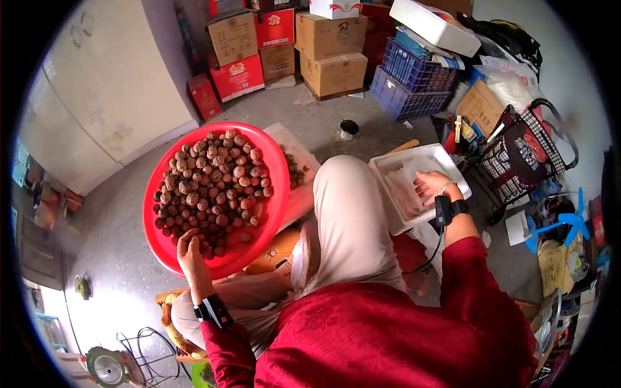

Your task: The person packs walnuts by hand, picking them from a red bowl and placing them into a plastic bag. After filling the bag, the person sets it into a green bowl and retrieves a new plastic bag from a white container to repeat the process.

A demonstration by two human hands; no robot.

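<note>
A round red plastic basin (282,174) stands at my left, holding a heap of brown walnuts (210,174). At its near rim, my left hand (191,253) has its fingers drawn together against the edge of the walnut heap. Whatever is between those fingertips is too small to make out. On my right lies a white foam box (404,228) with a pale, stained bottom. My right hand (432,186) reaches in over it with the fingers apart, and I see nothing held there.
A flat white board (304,204) carrying small brown-green bits lies beside the basin. Cardboard boxes (333,74) and blue crates (411,97) are stacked at the back. A checked trolley (517,152) stands right. A small black-topped can (348,131) sits on the floor.
</note>
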